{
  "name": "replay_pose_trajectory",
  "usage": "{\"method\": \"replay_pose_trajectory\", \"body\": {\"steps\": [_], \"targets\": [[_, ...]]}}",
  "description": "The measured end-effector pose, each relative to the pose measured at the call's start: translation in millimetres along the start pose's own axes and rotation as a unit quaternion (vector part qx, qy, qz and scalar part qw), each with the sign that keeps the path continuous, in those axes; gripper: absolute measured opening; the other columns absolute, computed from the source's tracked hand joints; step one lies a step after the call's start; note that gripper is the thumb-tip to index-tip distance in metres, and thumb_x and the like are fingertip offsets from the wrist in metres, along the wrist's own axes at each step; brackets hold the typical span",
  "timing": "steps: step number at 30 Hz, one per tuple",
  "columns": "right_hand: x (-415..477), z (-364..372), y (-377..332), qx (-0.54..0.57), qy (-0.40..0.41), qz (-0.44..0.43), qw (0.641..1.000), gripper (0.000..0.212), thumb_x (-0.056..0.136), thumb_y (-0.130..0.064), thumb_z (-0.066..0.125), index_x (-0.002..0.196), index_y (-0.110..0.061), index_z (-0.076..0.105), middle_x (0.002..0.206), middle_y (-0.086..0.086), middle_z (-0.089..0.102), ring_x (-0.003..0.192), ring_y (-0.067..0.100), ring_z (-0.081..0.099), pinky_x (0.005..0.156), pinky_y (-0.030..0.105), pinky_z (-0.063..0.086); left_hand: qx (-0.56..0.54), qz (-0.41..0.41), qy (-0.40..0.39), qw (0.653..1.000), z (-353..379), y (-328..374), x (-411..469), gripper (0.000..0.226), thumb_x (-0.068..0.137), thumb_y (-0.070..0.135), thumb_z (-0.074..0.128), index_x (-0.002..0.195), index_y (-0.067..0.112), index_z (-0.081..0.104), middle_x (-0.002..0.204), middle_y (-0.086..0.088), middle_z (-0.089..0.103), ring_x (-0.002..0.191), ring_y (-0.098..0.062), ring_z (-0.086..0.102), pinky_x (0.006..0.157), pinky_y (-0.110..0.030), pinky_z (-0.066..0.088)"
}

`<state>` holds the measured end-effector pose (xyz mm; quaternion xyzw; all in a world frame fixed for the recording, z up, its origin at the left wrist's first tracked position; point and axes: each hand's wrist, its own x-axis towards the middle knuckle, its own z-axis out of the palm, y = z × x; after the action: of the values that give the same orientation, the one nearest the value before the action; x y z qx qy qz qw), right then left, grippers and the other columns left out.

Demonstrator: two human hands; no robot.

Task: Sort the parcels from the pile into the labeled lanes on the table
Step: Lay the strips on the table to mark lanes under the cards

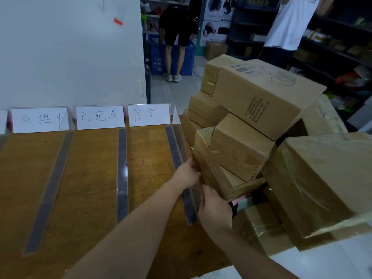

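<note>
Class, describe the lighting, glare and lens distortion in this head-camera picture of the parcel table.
Head view: dim, bluish light; glare streaks on the taped box at right and the middle lane strip; the wide-angle lens tilts the wall edge; background shelves are dark and soft.

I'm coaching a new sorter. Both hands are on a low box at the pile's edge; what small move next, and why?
Probably ease the low box slowly left onto the table, just a little. The left hand and right hand hold its near side, but a smaller box seems to rest on it and could tip.
</note>
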<state>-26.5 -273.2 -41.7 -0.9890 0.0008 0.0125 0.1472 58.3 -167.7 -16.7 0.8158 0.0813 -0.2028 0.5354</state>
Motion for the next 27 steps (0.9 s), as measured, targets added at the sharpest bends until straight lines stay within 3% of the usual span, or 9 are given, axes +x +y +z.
{"method": "replay_pose_trajectory", "body": {"steps": [4, 7, 10, 13, 16, 23, 27], "targets": [[-7, -3, 2, 0.029, 0.01, 0.002, 1.0, 0.035, 0.104, -0.035, 0.039, 0.138, -0.028, 0.048, 0.12, -0.005, 0.065, 0.109, 0.015, 0.063, 0.086, 0.028, 0.048, -0.014, -0.012, 0.0, 1.0, 2, 1, -1, 0.063, 0.097, 0.007, 0.05, 0.151, 0.027, 0.024, 0.143, -0.003, 0.045, 0.097, -0.018, 0.056, 0.082, -0.04, 0.059], [-15, -1, 7, 0.057, -0.007, 0.026, 0.998, 0.019, 0.099, -0.034, 0.048, 0.117, -0.026, 0.048, 0.096, -0.005, 0.063, 0.087, 0.013, 0.064, 0.071, 0.023, 0.047, -0.018, -0.023, 0.003, 1.0, 3, 3, -1, 0.064, 0.098, 0.007, 0.05, 0.151, 0.028, 0.023, 0.142, -0.005, 0.046, 0.094, -0.017, 0.057, 0.08, -0.042, 0.06], [-21, 2, 15, 0.056, -0.026, 0.034, 0.998, 0.006, 0.103, -0.031, 0.044, 0.099, -0.028, 0.047, 0.083, -0.009, 0.057, 0.079, 0.007, 0.059, 0.062, 0.015, 0.041, -0.028, -0.037, 0.006, 0.999, 5, 4, -2, 0.064, 0.099, 0.009, 0.049, 0.153, 0.026, 0.02, 0.143, -0.006, 0.045, 0.095, -0.019, 0.057, 0.081, -0.042, 0.059], [-20, 2, 18, 0.056, -0.021, 0.017, 0.998, 0.011, 0.104, -0.027, 0.041, 0.102, -0.025, 0.051, 0.081, -0.009, 0.055, 0.077, 0.008, 0.055, 0.062, 0.018, 0.039, -0.021, -0.045, 0.011, 0.999, 8, 2, -5, 0.065, 0.1, 0.012, 0.049, 0.154, 0.026, 0.016, 0.148, -0.006, 0.04, 0.097, -0.019, 0.057, 0.079, -0.039, 0.06], [-20, 1, 19, 0.051, -0.03, 0.006, 0.998, 0.014, 0.105, -0.027, 0.04, 0.107, -0.023, 0.053, 0.083, -0.009, 0.053, 0.077, 0.008, 0.051, 0.06, 0.017, 0.035, -0.003, -0.044, 0.009, 0.999, 9, 2, -8, 0.062, 0.1, 0.015, 0.048, 0.153, 0.024, 0.019, 0.15, -0.007, 0.039, 0.112, -0.026, 0.058, 0.08, -0.04, 0.059], [-22, -7, 21, 0.057, -0.036, -0.013, 0.998, 0.02, 0.102, -0.035, 0.046, 0.116, -0.024, 0.054, 0.097, -0.006, 0.067, 0.087, 0.01, 0.062, 0.073, 0.024, 0.049, 0.083, -0.042, 0.027, 0.995, 8, 2, -14, 0.06, 0.099, 0.023, 0.05, 0.152, 0.019, 0.023, 0.147, -0.009, 0.042, 0.113, -0.027, 0.058, 0.081, -0.037, 0.059], [-25, -14, 20, 0.045, -0.018, -0.037, 0.998, 0.032, 0.101, -0.037, 0.046, 0.13, -0.024, 0.045, 0.092, -0.004, 0.069, 0.084, 0.012, 0.069, 0.071, 0.028, 0.056, 0.161, -0.018, 0.046, 0.986, 3, 4, -19, 0.053, 0.099, 0.023, 0.051, 0.148, 0.01, 0.033, 0.14, -0.011, 0.049, 0.115, -0.025, 0.058, 0.093, -0.037, 0.053]]}}
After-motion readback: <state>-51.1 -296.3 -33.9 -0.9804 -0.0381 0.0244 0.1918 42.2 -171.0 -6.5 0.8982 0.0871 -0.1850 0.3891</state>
